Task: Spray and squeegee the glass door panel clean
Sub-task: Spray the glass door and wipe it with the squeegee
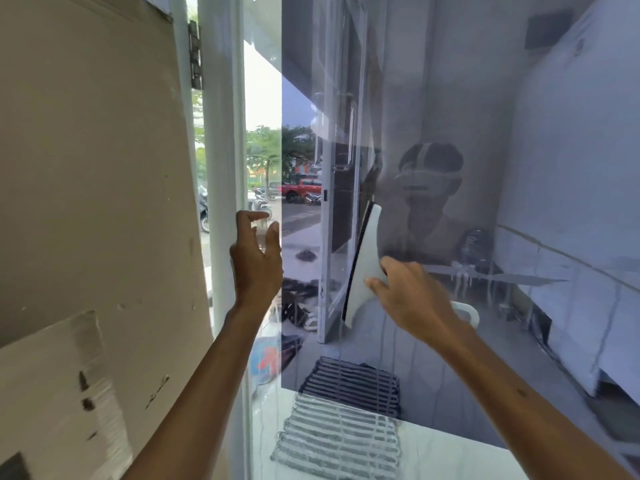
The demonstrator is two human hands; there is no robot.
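1. Two bare forearms rise from the bottom edge of the frame toward the glass.
2. Right hand (412, 296), right of centre, grips the squeegee (367, 268), fingers curled round its handle and fingertips on the white body.
3. Squeegee lies flat against the glass door panel (485, 150) at mid-frame; its long axis is near upright, top tilted right, and the black rubber blade faces left.
4. Left hand (256, 258), left of centre, is raised by the panel's left edge with fingers half-curled and thumb apart; I cannot tell whether they hold anything.
5. Only a narrow strip of glass separates the blade from that left edge, while wide tinted glass stretches above and to the right.
6. Thin wet streaks run down the panel below the squeegee; the glass is smooth and mirrors the room.
7. White door frame (221, 150) stands just left of the panel, with a flat, scuffed brown cardboard sheet (86, 168) filling the left of the frame.
8. Ribbed grey striped mat (339, 441) lies at bottom centre.
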